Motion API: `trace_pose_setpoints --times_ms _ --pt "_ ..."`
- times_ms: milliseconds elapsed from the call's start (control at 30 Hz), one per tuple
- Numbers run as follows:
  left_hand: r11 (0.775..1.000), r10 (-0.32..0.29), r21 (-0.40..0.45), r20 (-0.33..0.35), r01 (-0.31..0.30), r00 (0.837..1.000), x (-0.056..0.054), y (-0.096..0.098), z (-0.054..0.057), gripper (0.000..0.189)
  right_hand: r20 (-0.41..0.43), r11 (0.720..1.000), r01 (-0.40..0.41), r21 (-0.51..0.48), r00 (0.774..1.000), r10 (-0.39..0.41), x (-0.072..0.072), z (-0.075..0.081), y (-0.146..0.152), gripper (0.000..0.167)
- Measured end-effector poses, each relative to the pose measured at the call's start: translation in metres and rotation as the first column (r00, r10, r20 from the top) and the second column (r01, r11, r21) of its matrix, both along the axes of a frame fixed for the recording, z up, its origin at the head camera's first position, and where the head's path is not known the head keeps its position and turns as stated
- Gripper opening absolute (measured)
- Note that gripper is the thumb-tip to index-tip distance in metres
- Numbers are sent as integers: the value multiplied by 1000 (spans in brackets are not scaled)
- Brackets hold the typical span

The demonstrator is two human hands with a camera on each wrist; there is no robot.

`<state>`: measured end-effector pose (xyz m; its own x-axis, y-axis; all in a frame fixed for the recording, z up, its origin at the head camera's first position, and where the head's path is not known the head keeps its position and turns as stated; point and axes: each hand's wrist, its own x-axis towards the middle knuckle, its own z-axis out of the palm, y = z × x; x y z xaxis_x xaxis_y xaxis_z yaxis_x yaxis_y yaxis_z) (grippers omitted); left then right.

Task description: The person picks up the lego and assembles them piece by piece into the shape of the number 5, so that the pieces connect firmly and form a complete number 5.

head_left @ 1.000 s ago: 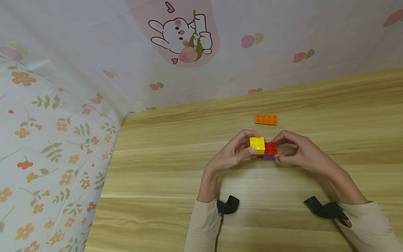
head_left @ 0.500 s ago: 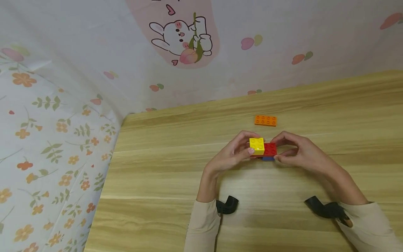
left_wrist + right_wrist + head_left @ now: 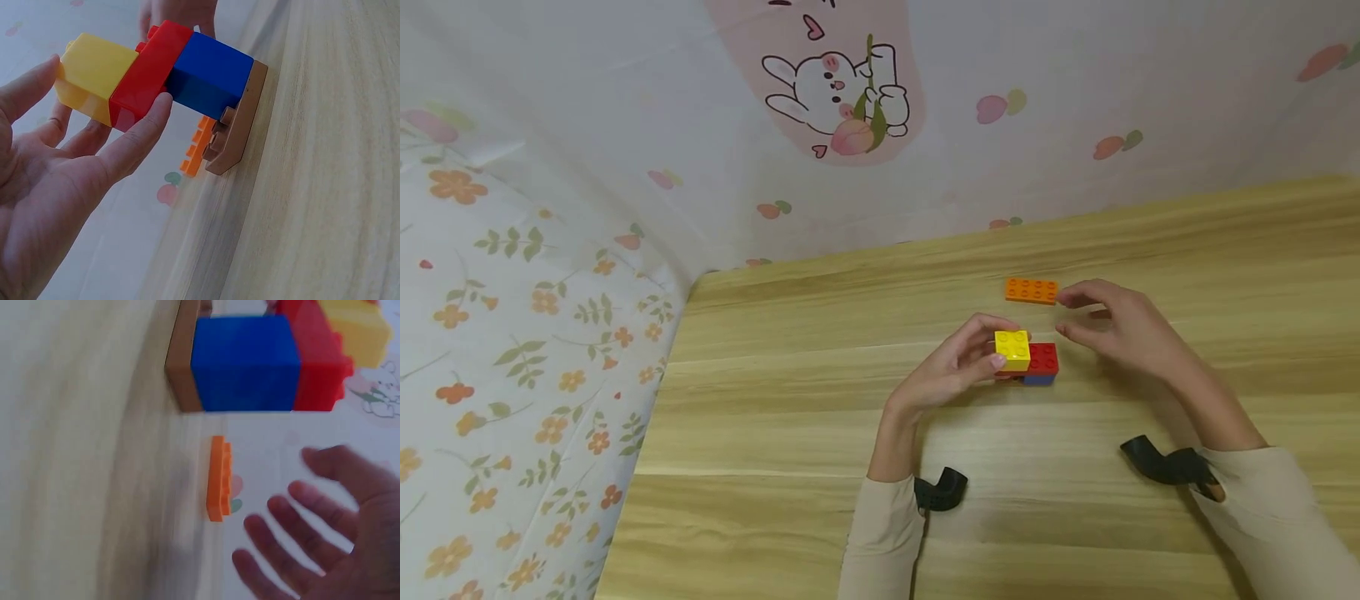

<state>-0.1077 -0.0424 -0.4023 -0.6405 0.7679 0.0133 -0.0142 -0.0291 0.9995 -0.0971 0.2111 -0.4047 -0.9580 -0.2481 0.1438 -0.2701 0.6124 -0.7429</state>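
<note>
My left hand (image 3: 951, 367) grips the upper part of a small stack of toy building bricks, thumb and fingers around the yellow brick (image 3: 1012, 351) and the red brick (image 3: 152, 75). The yellow brick covers one end of the red one, whose other studs show. Under the red brick sits a blue brick (image 3: 210, 74), on a flat brown brick (image 3: 240, 128) that lies at the table. My right hand (image 3: 1127, 329) holds nothing; its fingers are spread and loosely bent. Its fingertips are close to the right end of a thin orange brick (image 3: 1032, 291) lying behind the stack.
The wood-grain table (image 3: 775, 400) carries the bricks. A white cloth with a rabbit print (image 3: 850, 100) hangs behind it, and a flowered cloth (image 3: 535, 375) is along the left. Black wrist mounts (image 3: 943, 490) stick out at both sleeves.
My right hand has let go of the right end of the stack and moved back toward the orange brick. My left hand keeps its grip in nearly the same place.
</note>
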Motion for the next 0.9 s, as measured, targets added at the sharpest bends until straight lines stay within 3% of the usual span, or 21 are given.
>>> trace_pose_setpoints --times_ms 100,200,433,500,700,900 --pt "1000 5 -3 18 -5 1000 0 1 -1 36 -52 993 -2 115 999 8 -12 -1 1 37" --pt "1000 14 -10 29 -14 999 0 1 0 36 -18 978 -3 209 1000 7 -23 -2 1 44" --pt "999 26 -18 32 -26 999 6 -1 22 35 48 942 -10 334 999 -6 -47 -9 -7 56" --pt "1000 26 -14 39 -26 999 6 -1 21 35 40 936 -12 353 999 -3 -50 -10 -10 56" --pt "1000 23 -1 32 -23 999 0 -1 4 37 12 932 -13 363 1000 10 -54 -11 -14 42" --pt "994 -3 107 7 3 1000 -2 1 -5 38 51 965 12 262 998 -26 -48 -11 -9 40"
